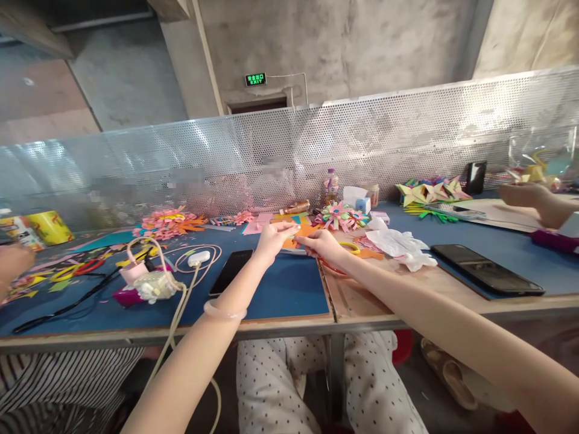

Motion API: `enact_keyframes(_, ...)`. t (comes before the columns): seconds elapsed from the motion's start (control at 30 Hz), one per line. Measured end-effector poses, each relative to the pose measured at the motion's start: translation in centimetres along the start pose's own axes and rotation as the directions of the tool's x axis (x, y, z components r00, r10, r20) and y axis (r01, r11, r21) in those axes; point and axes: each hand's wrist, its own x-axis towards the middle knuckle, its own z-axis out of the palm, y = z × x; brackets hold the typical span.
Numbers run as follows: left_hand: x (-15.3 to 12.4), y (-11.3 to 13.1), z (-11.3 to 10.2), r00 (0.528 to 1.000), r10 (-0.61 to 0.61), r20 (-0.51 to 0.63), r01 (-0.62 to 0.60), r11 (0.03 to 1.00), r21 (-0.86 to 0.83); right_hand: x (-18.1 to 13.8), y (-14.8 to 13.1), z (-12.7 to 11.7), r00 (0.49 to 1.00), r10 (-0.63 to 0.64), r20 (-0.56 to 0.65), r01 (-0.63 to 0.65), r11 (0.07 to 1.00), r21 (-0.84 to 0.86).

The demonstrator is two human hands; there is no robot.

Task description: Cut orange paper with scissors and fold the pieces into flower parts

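My left hand (273,241) and my right hand (324,247) meet above the middle of the table. Fingers of both are closed in a pinch on a piece of orange paper (290,243), partly hidden by the fingertips. More orange paper (309,229) lies just behind them, over pink sheets (257,223). Close to my right hand are yellow scissor handles (351,247), partly covered by the forearm. A black phone (231,271) rests by my left wrist. Behind my right hand sits a cluster of multicoloured paper flowers (339,216).
Cables run from a power strip (156,286) on the left. White tissue (398,242) and a larger phone (486,268) are on the right. A bottle (331,188) stands by the perforated metal screen (253,147). Other people's hands (538,199) show at both sides.
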Motion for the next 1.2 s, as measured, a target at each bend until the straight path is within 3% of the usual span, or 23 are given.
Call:
enact_keyframes(0.53,0.0,-0.2,0.1,0.999,0.027,0.039,-0.025,0.998,-0.050,-0.5,-0.6,0.5,0.999,-0.019,0.044,0.025,0.990,-0.136)
enact_keyframes(0.8,-0.1,0.2,0.2,0.994,-0.018,0.104,0.033,0.989,-0.144,-1.0,-1.3,0.4,0.996,-0.092,0.010,0.092,0.993,-0.075)
enact_keyframes(0.93,0.0,0.1,0.2,0.994,-0.016,0.106,0.026,0.995,-0.099,-0.9,-1.0,0.4,0.994,-0.110,0.023,0.111,0.992,-0.059)
enact_keyframes(1.2,-0.2,0.6,0.1,0.998,0.011,0.054,-0.011,1.000,-0.002,-0.1,0.2,0.0,1.000,-0.005,0.017,0.006,0.996,-0.088)
